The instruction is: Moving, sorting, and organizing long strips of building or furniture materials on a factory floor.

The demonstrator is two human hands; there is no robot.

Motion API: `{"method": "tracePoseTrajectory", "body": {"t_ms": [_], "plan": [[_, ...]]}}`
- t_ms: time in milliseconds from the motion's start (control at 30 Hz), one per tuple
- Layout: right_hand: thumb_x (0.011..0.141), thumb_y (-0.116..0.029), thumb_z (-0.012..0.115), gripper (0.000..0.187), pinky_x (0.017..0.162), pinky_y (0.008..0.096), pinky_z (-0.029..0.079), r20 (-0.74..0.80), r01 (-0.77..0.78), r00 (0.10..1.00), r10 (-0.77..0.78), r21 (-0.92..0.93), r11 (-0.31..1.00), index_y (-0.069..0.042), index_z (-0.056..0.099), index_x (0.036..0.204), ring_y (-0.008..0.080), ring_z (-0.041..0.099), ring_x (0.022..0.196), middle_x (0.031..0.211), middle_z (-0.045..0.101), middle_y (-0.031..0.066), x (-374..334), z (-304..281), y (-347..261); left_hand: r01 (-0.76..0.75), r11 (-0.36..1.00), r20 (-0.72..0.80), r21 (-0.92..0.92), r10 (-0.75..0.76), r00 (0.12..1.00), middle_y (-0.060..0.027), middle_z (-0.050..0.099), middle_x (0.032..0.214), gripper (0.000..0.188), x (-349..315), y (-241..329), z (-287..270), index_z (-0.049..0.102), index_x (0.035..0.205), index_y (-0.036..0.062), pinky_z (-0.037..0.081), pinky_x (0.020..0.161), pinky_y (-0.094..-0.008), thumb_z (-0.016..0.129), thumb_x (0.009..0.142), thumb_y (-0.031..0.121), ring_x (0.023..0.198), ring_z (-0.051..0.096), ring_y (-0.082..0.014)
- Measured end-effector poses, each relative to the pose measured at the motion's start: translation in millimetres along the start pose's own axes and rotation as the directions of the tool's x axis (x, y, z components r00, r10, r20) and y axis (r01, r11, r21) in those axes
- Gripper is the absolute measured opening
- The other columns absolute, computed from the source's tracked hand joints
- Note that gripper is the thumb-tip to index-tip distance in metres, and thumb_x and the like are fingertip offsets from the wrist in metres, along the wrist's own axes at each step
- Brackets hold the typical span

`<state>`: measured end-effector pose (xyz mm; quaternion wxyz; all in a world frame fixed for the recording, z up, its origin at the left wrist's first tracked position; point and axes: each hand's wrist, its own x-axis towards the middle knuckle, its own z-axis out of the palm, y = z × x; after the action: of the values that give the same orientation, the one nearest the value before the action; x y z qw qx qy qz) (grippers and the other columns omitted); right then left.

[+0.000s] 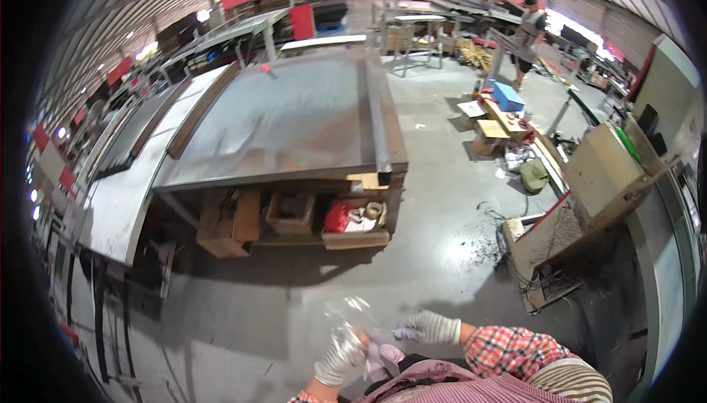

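Observation:
My left hand, in a pale work glove, is closed around a clear plastic bag or sheet that stands up crumpled above the fingers. To its right is my right hand, also gloved, with its fingers bent together. A lavender patch shows at those fingertips; whether it is a held piece or part of the glove I cannot tell. Both hands are low in front of my body, a short gap apart, over the grey floor.
Ahead stands a large metal-topped table with cardboard boxes beneath it. A long white panel lies left of it. Right are a tilted board stand, a blue box and a green bag. Farther back, a person stands.

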<state>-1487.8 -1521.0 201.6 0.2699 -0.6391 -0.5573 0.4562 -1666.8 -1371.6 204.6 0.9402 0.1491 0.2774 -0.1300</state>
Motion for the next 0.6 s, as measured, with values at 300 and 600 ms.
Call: {"method": "tracePoseTrajectory", "body": {"t_ms": [300,600], "plan": [[0.086,-0.019,0.058,0.016,0.068,0.0297,0.047,-0.228,0.029,0.972,-0.05,-0.095,0.995,-0.004,0.063,0.087,0.024,0.059,0.071,0.082,0.061,0.0099,-75.5,-66.0,31.7,-0.685,-0.371,0.625,0.627,-0.286,0.727,-0.0096,0.063,0.077,0.015,127.7,-8.7,46.7,0.061,0.082,0.0014,0.049,0.063,-0.0338,0.054,0.08,0.014,0.069,0.059,-0.0254],[0.085,-0.027,0.055,0.024,0.062,0.0392,0.047,-0.432,-0.193,0.897,0.09,-0.202,0.96,-0.011,0.061,0.101,0.0334,0.058,0.069,0.079,0.062,0.0136,-112.3,-144.3,110.0,-0.361,0.116,0.354,0.925,0.082,0.932,-0.0109,0.064,0.076,0.023,297.0,55.9,130.6,0.062,0.083,0.0026,0.046,0.063,-0.036,0.048,0.088,0.02,0.074,0.061,-0.0211]]}}
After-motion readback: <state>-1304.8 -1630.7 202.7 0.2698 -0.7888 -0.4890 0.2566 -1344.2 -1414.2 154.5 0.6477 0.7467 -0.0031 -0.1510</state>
